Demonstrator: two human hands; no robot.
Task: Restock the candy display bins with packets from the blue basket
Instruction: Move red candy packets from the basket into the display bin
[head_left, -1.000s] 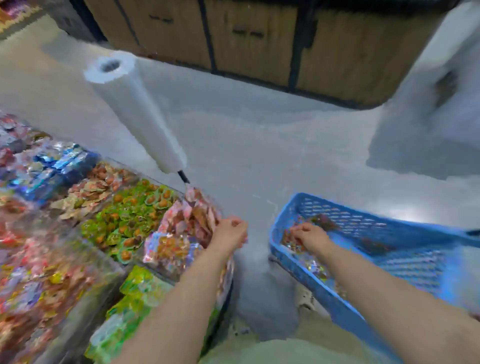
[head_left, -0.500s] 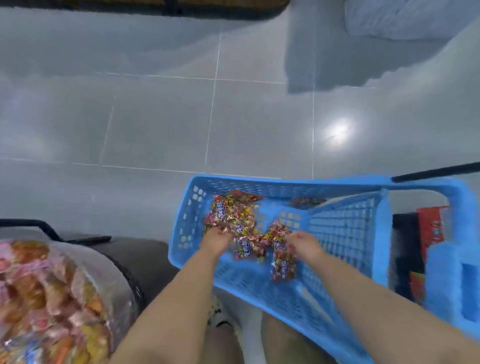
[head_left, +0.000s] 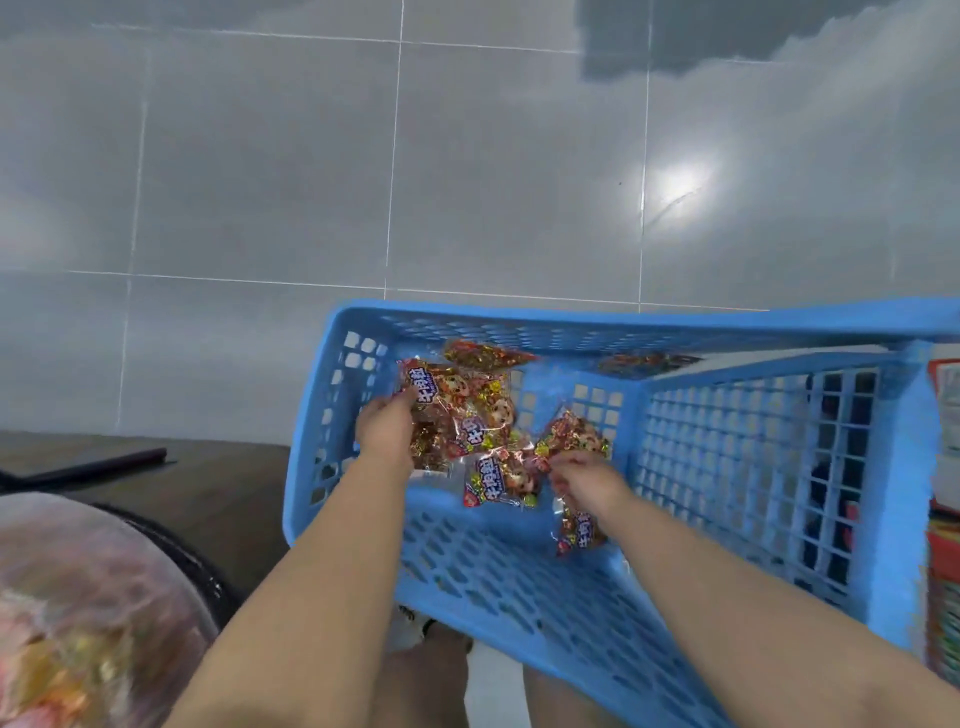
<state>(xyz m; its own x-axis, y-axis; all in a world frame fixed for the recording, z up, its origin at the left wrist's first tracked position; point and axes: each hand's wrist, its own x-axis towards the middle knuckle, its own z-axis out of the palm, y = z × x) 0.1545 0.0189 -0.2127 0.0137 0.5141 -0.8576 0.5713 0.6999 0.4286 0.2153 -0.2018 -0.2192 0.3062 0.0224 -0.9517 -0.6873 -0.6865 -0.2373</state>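
Note:
A blue lattice basket (head_left: 498, 577) stands on the floor in front of me. Several red and gold candy packets (head_left: 493, 478) lie in its left part. My left hand (head_left: 387, 428) grips a bunch of these packets (head_left: 457, 410) at the basket's left wall. My right hand (head_left: 587, 480) pinches another packet (head_left: 569, 439) near the basket's middle, and one more packet (head_left: 576, 535) lies under its wrist. A clear display bin (head_left: 78, 613) full of blurred sweets sits at the lower left.
Grey floor tiles (head_left: 467, 156) stretch beyond the basket. A dark rounded stand edge (head_left: 197, 483) runs between the bin and the basket. Red and coloured boxes (head_left: 943, 545) show behind the basket's right wall. My legs (head_left: 426, 680) are below the basket.
My view swung from the display bins down to the basket. My left hand left the bin and went into the basket. Both hands now take hold of packets there.

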